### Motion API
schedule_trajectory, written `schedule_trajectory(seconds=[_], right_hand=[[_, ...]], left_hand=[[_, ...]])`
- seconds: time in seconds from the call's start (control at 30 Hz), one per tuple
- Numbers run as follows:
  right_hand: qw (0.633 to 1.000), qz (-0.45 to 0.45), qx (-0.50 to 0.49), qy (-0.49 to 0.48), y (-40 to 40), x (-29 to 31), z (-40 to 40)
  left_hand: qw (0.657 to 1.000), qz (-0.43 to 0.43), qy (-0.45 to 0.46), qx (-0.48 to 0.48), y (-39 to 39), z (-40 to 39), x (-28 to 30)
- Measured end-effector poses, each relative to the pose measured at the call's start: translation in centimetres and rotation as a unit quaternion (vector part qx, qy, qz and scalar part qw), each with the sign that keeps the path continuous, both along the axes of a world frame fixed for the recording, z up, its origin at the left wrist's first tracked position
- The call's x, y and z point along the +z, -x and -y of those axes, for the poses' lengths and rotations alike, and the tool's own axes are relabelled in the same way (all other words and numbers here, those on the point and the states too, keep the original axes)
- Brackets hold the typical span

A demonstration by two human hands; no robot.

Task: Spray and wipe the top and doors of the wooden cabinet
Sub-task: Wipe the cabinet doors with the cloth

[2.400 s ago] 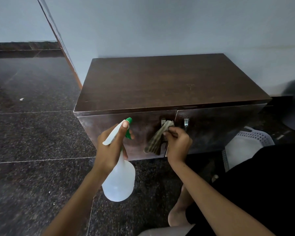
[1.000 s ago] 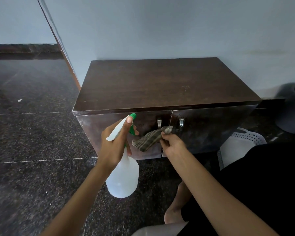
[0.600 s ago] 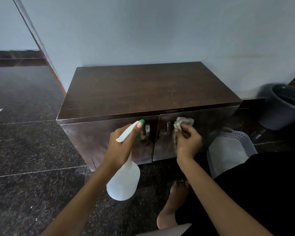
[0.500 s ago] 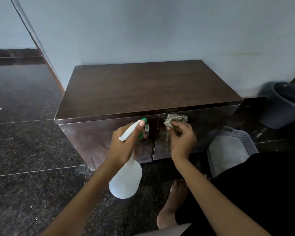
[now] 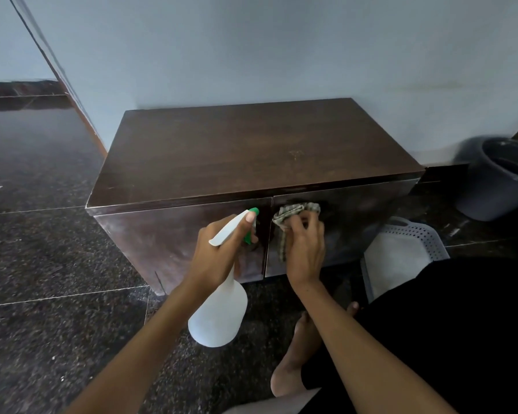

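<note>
The right hand's [image 5: 304, 249] fingers [image 5: 296, 227] curl round one bunched checked cloth [image 5: 293, 215], pressing it to the right door [image 5: 341, 231] of the wooden cabinet [image 5: 251, 156], just under the top edge. The left hand [image 5: 219, 252] grips the neck of one white spray bottle [image 5: 219, 312], forefinger stretched along its green-tipped head, in front of the left door [image 5: 168, 240]. Both forearms reach forward from below. Two doors are shut. Right of the cabinet stand one white perforated basket [image 5: 407, 249] and one grey bucket [image 5: 503, 177] on the floor [image 5: 42, 294].
</note>
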State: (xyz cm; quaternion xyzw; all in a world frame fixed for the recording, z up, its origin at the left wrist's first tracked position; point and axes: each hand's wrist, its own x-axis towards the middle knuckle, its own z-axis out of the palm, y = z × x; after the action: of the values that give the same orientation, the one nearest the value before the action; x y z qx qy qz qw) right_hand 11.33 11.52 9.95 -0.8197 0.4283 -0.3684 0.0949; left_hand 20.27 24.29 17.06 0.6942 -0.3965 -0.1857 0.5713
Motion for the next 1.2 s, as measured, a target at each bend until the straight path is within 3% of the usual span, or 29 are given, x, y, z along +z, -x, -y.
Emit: schedule_trajectory(seconds=[0.2,0.33,0.43,0.53,0.77,0.87,0.93,1.1,1.2], right_hand=[[0.994,0.030,0.047,-0.090,1.0,-1.4,0.2],[0.983,0.168,-0.018,-0.078,-0.4,0.8,0.5],[0.961,0.236,-0.030,-0.143,-0.7,0.9,1.2],[0.973,0.170,0.025,-0.154,0.5,0.3,1.3],[0.960,0.141,0.034,-0.240,1.5,-2.0,0.7],[0.953,0.162,-0.005,-0.255,0.8,-2.4,0.7],[0.928,0.241,-0.050,-0.279,0.3,-2.0,0.6],[0.943,0.280,-0.032,-0.177,-0.2,-0.3,0.7],[0.933,0.309,-0.028,-0.184,-0.7,0.4,1.3]], left_hand=[[1.000,-0.013,0.008,-0.002,0.8,0.1,0.4],[1.000,-0.026,0.014,-0.010,0.7,0.2,0.2],[1.000,-0.026,0.010,-0.010,0.7,0.4,-0.2],[0.999,-0.028,0.013,-0.009,0.6,0.6,-0.3],[0.999,-0.032,0.027,-0.010,1.5,0.6,0.1],[0.999,-0.037,0.033,0.007,1.1,0.0,0.2],[0.999,-0.034,0.037,0.006,0.8,-0.4,0.3],[0.999,-0.018,0.039,0.008,0.2,-0.5,-0.1],[0.999,-0.021,0.038,0.005,-0.1,-0.4,-0.5]])
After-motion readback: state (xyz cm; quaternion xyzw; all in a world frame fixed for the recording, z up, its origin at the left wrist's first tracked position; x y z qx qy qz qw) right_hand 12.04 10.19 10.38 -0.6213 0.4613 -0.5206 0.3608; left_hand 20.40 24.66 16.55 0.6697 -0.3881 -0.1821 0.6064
